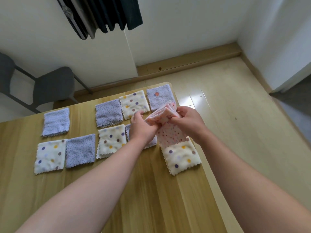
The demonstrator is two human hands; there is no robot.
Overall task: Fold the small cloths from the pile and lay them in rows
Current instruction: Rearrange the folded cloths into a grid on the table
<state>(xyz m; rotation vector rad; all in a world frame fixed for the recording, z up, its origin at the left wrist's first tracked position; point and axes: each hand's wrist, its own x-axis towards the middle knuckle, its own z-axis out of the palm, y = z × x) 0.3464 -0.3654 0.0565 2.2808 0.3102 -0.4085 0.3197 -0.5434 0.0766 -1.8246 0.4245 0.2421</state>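
Head view shows the pink cloth bunched between left hand and right hand, each grip pinching it.

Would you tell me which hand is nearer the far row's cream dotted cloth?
Left. The left hand is at the near edge of the cream dotted cloth; the right hand is farther right.

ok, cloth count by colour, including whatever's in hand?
purple cloths: 5, the last partly under the left hand
cream dotted cloths: 4
pink cloth: 1, gripped by the left hand and right hand
total: 10
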